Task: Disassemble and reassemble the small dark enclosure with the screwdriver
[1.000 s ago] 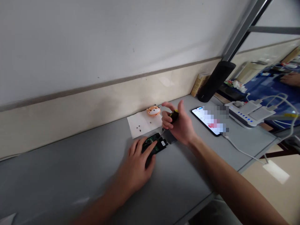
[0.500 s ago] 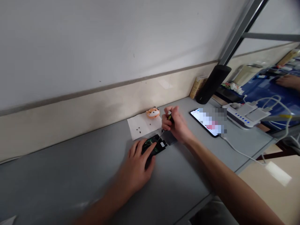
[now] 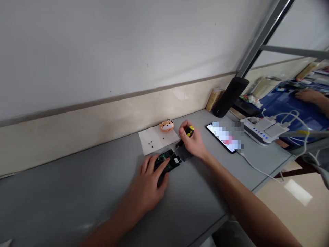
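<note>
A small black device with a green circuit board (image 3: 169, 160) lies opened on the grey table (image 3: 77, 192). My left hand (image 3: 150, 181) lies over its near end, fingers pressing it down. My right hand (image 3: 192, 140) is closed round a black and yellow screwdriver (image 3: 187, 133), whose thin tip points down at the board's far edge. A white sheet of paper (image 3: 156, 139) behind the device carries a few tiny dark screws (image 3: 151, 145) and an orange animal-shaped figure (image 3: 167, 125).
A lit phone (image 3: 222, 137) on a white cable lies to the right. Beyond it sit a white power strip (image 3: 259, 132) with chargers, a black cylinder (image 3: 228, 97) at a metal post's foot and a small box. Another person's hand (image 3: 308, 96) rests on a blue surface far right.
My right hand has closed its fingers round the screwdriver and dropped lower, bringing the tip onto the board. My left hand has stayed on the device.
</note>
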Tool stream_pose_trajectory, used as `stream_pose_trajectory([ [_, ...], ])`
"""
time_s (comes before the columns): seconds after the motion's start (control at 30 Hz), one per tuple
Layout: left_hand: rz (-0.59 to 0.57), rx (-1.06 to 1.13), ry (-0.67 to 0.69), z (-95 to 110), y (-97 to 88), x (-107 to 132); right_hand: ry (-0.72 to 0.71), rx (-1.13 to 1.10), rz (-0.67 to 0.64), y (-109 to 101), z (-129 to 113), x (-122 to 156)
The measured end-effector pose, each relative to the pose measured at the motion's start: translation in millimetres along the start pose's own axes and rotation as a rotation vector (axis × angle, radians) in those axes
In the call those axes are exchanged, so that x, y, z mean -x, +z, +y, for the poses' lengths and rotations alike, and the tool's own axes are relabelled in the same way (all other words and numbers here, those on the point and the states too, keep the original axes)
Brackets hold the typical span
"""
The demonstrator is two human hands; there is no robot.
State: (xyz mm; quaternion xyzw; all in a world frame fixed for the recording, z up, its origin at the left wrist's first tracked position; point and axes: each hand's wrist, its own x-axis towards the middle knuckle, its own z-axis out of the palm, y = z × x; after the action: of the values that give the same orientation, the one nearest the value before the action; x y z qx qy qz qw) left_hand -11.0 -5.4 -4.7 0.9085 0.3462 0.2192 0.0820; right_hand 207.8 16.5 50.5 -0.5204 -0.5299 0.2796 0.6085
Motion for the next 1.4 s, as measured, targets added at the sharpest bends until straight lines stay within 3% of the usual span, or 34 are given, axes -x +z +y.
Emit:
stream_pose_trajectory([
  [0.17, -0.003, 0.002, 0.016, 0, 0.1, 0, 0.055, 0.160, -0.084, -13, -2, -4],
  [0.43, 0.023, -0.016, 0.020, 0, 2.5, 2, 0.050, 0.201, 0.049, -4, 4, -3],
  [0.7, 0.165, 0.065, -0.095, 3, 5.2, 6, 0.033, 0.301, 0.018, 1, 9, -1],
  [0.83, 0.308, 0.148, -0.204, 0, 10.6, 5, 0.022, 0.209, 0.113, 0, 4, -2],
  [0.93, 0.382, 0.241, -0.275, -4, 10.5, 2, 0.097, 0.078, 0.148, -1, -1, -3],
  [1.07, 0.389, 0.347, -0.305, -8, 5.5, -2, 0.209, -0.080, 0.135, 3, -4, -1],
  [1.4, 0.422, 0.431, -0.300, -8, 0.3, -5, 0.225, -0.200, 0.086, 10, 3, 5],
])
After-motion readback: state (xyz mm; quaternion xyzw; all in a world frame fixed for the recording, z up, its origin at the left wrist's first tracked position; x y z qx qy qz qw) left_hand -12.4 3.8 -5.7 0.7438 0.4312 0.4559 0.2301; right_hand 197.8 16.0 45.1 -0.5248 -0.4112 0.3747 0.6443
